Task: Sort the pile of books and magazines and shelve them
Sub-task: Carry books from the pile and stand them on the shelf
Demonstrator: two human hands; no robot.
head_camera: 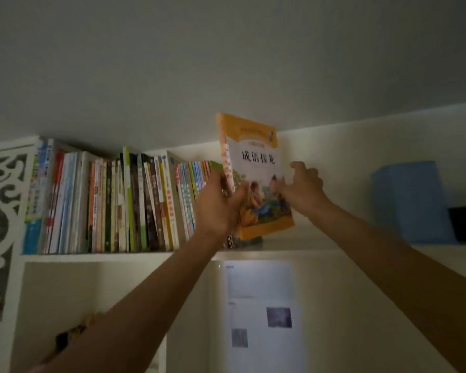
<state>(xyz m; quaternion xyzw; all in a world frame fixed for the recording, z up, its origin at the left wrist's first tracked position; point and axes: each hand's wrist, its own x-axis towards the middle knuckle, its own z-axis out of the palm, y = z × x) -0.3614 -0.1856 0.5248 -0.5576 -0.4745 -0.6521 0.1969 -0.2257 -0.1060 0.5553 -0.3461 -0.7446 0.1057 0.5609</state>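
My two arms reach far up, almost straight. My left hand [217, 208] wraps around the spine edge of the orange book [256, 176], thumb on the front cover and fingers behind. My right hand [303, 188] has its fingers bent and a bit apart, with the tips pushing on the far side of the cover.

The book stands up with a small lean, at the right end of the row of books [105, 200] on the high shelf [92, 256]. Its bottom looks close to the shelf, but I cannot tell if it sits on it yet.

I think the book is thin, light and a bit bendy, with a smooth cover that could slip. Holding it low by the spine seems best.

Farther right sits a blue box [412, 201].
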